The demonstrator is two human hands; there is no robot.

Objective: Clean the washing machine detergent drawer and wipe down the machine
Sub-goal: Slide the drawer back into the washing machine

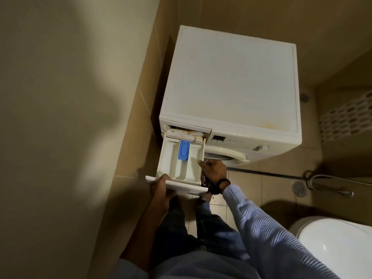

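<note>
Small tiled bathroom, dim warm light. Plain beige wall (pixel 60 97) fills 9 o'clock, with a soft shadow across it. Tan wall tiles (pixel 251 15) at 12 o'clock. Floor tiles (pixel 261 190) at 4 o'clock carry a round drain (pixel 299 188). White toilet (pixel 332 244) at 5 o'clock. Perforated white basket (pixel 346 115) at 3 o'clock.

You've got 1 white front-load washing machine (pixel 231 81), w/ 1 white plastic detergent drawer (pixel 181 164) pulled out. Drawer holds 1 blue plastic insert (pixel 184 151). 2 bare hands in view: left hand (pixel 159 188), right hand (pixel 214 171). 1 dark patterned cloth (pixel 205 181), 1 black wristband (pixel 223 183). Also 1 white perforated basket (pixel 344 119), 1 round metal floor drain (pixel 299 188), 1 white toilet (pixel 332 244).
</note>
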